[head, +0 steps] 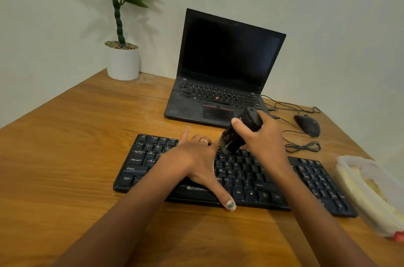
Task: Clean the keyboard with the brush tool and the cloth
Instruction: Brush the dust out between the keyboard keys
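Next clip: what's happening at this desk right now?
A person is brushing a black keyboard on a wooden desk. The right hand grips a black brush tool, bristles down on the upper key rows. The left hand lies flat on the keys, steadying the board. A laptop and mouse sit behind.

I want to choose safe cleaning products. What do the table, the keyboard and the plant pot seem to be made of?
Table: wood or a wood-look layer, with brown grain lines and a soft sheen; I cannot tell which.
Keyboard: black plastic, mostly matte, with printed white letters and dust specks.
Plant pot: smooth white, probably ceramic or plastic; the look leaves that open.
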{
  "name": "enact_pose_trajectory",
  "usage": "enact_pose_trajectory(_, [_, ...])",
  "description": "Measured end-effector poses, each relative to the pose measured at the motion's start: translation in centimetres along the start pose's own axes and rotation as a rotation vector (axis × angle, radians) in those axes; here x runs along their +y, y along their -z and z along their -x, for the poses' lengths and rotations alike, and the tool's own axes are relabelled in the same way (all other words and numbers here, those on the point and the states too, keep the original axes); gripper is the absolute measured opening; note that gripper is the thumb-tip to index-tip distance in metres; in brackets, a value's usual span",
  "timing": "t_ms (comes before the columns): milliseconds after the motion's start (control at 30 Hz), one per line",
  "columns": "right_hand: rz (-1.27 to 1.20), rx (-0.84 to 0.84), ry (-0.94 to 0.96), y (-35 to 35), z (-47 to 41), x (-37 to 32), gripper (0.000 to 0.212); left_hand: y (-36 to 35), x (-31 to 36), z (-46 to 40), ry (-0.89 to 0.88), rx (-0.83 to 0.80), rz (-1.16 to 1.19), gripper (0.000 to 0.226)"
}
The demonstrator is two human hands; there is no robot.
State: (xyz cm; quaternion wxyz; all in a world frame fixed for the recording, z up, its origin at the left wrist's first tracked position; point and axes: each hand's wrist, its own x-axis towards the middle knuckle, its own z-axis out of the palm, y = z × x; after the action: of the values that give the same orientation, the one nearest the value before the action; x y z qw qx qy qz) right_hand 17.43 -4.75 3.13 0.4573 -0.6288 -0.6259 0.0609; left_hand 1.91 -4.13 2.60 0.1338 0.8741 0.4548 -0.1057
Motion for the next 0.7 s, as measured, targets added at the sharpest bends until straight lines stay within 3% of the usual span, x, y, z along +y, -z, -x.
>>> enact_pose_trajectory(133, [0.141,0.029,0.014,0.3,-0.4,0.3,0.022,0.0,0.0,0.0,0.009,-0.005,-0.008,0.137])
enact_pose_trajectory(267, [0.012,0.020,-0.037,0.6,-0.3,0.7,0.022,-0.1,0.0,0.0,0.012,-0.002,-0.010,0.138])
enact_pose_trajectory(400, [0.111,0.045,-0.031,1.6,-0.5,1.2,0.020,0.0,0.0,0.1,0.011,-0.008,-0.010,0.137])
enact_pose_trajectory(567, [-0.194,-0.039,-0.182,0.7,0.2,0.8,0.021,0.1,0.1,0.2,0.008,-0.005,-0.014,0.134])
enact_pose_trajectory(633, [-0.015,-0.005,-0.109,0.5,0.1,0.9,0.021,0.1,0.1,0.2,0.012,-0.010,-0.011,0.135])
enact_pose_trajectory(700, [0.325,0.099,0.032,0.8,-0.3,0.7,0.022,0.1,0.2,0.3,0.014,-0.014,-0.003,0.134])
